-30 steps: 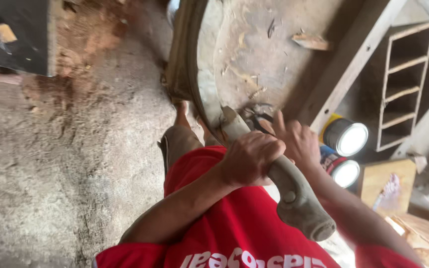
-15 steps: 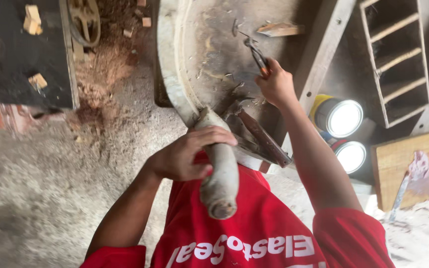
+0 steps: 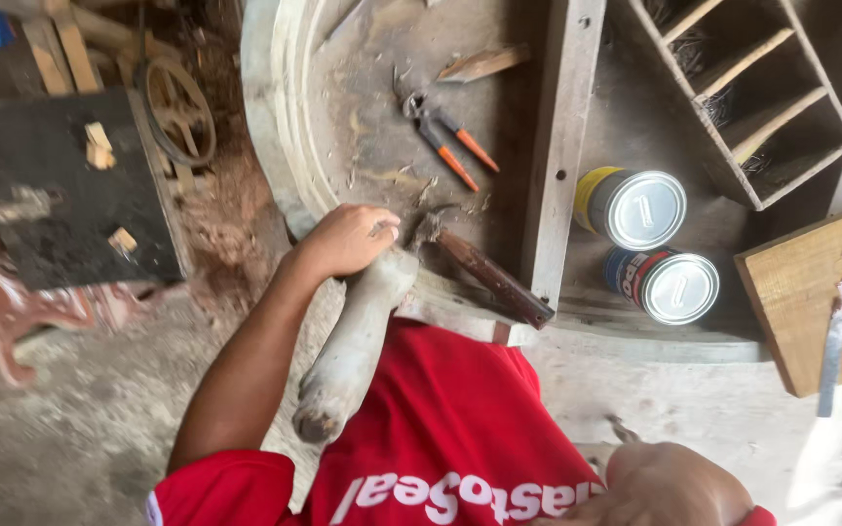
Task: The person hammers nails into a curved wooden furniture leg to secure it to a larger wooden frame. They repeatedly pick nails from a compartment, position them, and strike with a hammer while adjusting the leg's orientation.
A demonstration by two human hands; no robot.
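Dusty workshop, round wooden tabletop lying flat on the floor: my left hand is closed around the thick wooden mallet handle at the near rim, head end just beside a chisel on that rim. Right hand is at the bottom edge of view, can't tell if open or shut. Shavings suggest carving is underway, not finished; pliers lie mid-surface, two tins past the plank both lidded, contents unseen.

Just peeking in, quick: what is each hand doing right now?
Left hand: closed around the top of a thick wooden club.
Right hand: low at the picture's edge; open or closed cannot be told.
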